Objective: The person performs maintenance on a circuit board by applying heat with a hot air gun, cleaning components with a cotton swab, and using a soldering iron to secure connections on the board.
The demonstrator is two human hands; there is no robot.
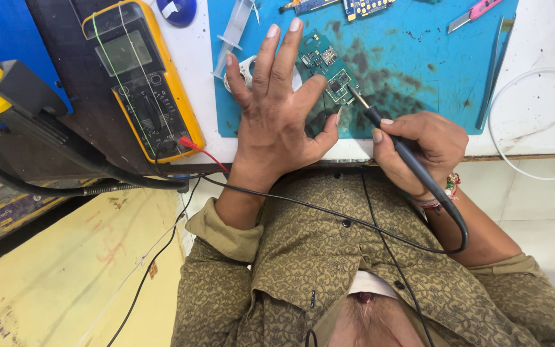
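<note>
Near the tabletop's left edge lies a yellow multimeter (142,80), its red probe plug (191,144) at its lower corner. A clear syringe (234,32) rests at the blue mat's (419,64) left edge. The left hand (277,122) lies flat with fingers spread, thumb against the green circuit board (325,67) near the mat's middle. The right hand (422,151) pinches a dark soldering iron (393,138), whose tip seems to touch the board. Tweezers (493,71) lie toward the right edge.

Bright even light, soft shadows, sharp
</note>
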